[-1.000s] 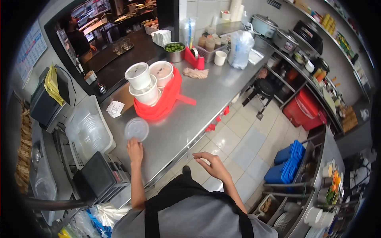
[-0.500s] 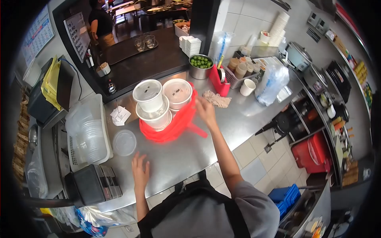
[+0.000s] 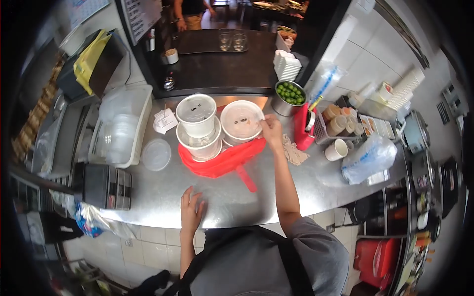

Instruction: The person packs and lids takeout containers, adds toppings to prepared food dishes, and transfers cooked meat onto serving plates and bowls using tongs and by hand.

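Two stacks of lidded white tubs stand on the steel counter. The left stack has a top tub over a lower one. Beside it is the right tub, with a clear lid. A red plastic bag lies around the tubs' bases, one handle spread toward me. My right hand is at the right tub's rim, fingers bent together; what they grip is too small to make out. My left hand hovers at the counter's front edge, fingers apart, holding nothing. A loose clear lid lies to the left.
A white basket of clear containers and black drawers stand left. Behind are a paper slip and a pot of green limes. Rightward are a cloth, a paper cup and bottles. A person stands beyond the opening.
The view has swung right and closer to the counter. My left hand has left the loose lid. My right hand has come up from beside the counter to the right tub's rim.
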Available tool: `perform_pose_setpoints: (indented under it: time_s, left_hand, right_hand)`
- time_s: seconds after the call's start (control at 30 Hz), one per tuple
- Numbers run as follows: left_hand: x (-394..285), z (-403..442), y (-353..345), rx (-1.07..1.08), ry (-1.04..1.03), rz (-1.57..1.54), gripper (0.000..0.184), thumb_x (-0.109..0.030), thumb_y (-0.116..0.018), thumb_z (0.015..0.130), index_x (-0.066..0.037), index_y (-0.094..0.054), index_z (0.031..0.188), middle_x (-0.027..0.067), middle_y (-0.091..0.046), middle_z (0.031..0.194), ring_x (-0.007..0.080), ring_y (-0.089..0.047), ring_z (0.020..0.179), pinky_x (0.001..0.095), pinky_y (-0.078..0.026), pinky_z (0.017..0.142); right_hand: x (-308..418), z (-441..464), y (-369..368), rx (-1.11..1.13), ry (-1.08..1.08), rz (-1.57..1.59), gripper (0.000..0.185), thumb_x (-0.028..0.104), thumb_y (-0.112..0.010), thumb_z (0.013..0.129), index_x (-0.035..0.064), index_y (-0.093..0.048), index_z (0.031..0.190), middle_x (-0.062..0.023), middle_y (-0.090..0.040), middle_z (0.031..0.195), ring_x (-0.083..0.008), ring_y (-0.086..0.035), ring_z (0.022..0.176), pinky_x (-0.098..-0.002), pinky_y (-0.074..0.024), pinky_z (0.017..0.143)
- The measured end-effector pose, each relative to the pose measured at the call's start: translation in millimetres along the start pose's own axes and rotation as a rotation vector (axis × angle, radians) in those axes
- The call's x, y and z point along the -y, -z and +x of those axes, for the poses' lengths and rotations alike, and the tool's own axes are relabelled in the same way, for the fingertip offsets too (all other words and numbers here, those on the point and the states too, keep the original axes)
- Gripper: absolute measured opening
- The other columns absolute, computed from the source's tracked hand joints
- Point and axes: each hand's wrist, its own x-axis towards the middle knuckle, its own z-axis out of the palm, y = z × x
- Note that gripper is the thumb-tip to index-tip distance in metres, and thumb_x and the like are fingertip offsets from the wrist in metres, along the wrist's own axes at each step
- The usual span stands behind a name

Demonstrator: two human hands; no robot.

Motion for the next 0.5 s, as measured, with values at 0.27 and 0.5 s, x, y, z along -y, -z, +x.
perform_pose_setpoints:
  time_s: [0.27,0.5]
  left_hand:
    - [-48.4,-13.3,0.6,-0.21,0.126,-0.161,0.023,-0.007,-0.061,0.078,-0.006,-0.06,0.101,0.0165,-0.045,0.126,0.0345,-0.045,0.113,0.0396,-0.039,0.091]
    - [5.7,-6.6,-12.6,-0.201,0.548,-0.813,0.027,-0.021,-0.052,0.09,0.0,-0.06,0.105,0.0098,-0.061,0.103,0.017,-0.056,0.096,0.0306,-0.044,0.082]
  right_hand:
    - [63.0,-51.5,74.7,0.341,0.143,0.06,0.008,0.002,-0.051,0.082,-0.001,-0.053,0.089,-0.0067,-0.062,0.071,-0.0094,-0.058,0.055,-0.0219,-0.0448,0.041]
    - [-12.4,-170.9,-29.7,0.761,-0.14,0.099,0.005,0.002,-0.052,0.083,0.0025,-0.05,0.087,-0.009,-0.06,0.071,-0.0121,-0.058,0.049,-0.0246,-0.0478,0.039]
